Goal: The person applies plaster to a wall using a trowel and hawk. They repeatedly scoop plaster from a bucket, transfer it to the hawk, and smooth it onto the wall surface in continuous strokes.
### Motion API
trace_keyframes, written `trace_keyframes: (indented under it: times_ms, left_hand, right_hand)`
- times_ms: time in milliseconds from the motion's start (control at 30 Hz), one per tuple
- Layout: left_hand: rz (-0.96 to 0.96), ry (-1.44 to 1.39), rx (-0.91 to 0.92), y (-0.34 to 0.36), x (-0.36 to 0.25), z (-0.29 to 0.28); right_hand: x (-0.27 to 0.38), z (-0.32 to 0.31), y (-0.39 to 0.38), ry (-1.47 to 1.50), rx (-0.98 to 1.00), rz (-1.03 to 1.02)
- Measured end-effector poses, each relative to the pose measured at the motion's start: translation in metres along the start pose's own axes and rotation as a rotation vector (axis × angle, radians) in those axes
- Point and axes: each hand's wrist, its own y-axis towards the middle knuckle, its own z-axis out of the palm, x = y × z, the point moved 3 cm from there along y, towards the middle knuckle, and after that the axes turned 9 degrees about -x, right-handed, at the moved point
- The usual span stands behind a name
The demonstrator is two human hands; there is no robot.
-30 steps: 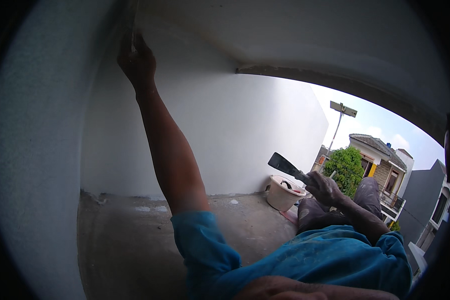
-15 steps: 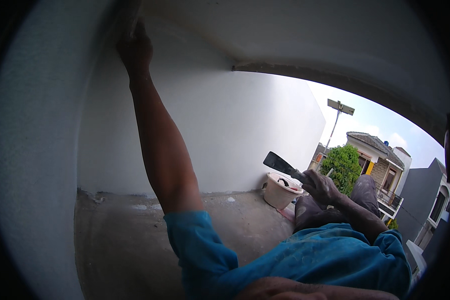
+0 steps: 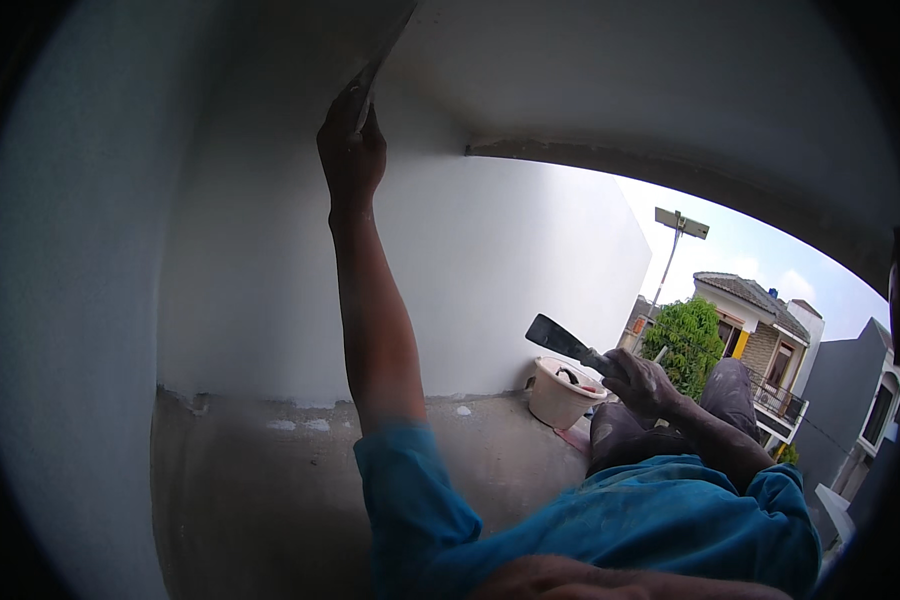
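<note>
My left hand (image 3: pixel 353 160) is raised high at the upper left, its fingers closed on a thin flat blade (image 3: pixel 384 55) seen nearly edge-on. That blade reaches up toward the pale ceiling (image 3: pixel 590 70); shadow hides whether its edge touches. Lower, on the right, my right hand (image 3: pixel 642 384) is wrapped round the handle of a putty knife (image 3: pixel 562 339). The knife's dark, wide blade points up and left, in front of the white wall (image 3: pixel 490 270). White dust or filler coats my right hand and forearm.
Below the knife, a whitish bucket (image 3: pixel 558 397) with things in it stands on the grey concrete floor (image 3: pixel 260 490) by the wall. A rough-edged beam (image 3: pixel 590 152) borders the ceiling. Beyond the opening are a tree (image 3: pixel 684 335), houses (image 3: pixel 735 295) and a solar lamp post (image 3: pixel 669 260).
My left hand with the flat blade has moved right and somewhat down from the upper left corner. My right hand and the putty knife have barely shifted, slightly downward.
</note>
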Motion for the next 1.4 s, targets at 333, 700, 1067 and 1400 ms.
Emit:
trace_keyframes:
  times_ms: [333, 700, 1067, 1400]
  left_hand:
    - [0.222, 0.182, -0.202, 0.118, -0.039, -0.048]
    - [0.195, 0.206, -0.072, 0.134, -0.023, -0.041]
    - [0.355, 0.141, -0.332, 0.088, -0.049, 0.026]
    - [0.052, -0.009, -0.287, 0.024, -0.088, 0.047]
  right_hand:
    - [0.005, -0.001, 0.001, -0.081, -0.108, -0.239]
    - [0.012, -0.005, 0.006, -0.071, -0.050, -0.242]
    - [0.002, -0.003, 0.003, -0.052, -0.095, -0.189]
    - [0.007, -0.009, 0.007, -0.044, 0.010, -0.148]
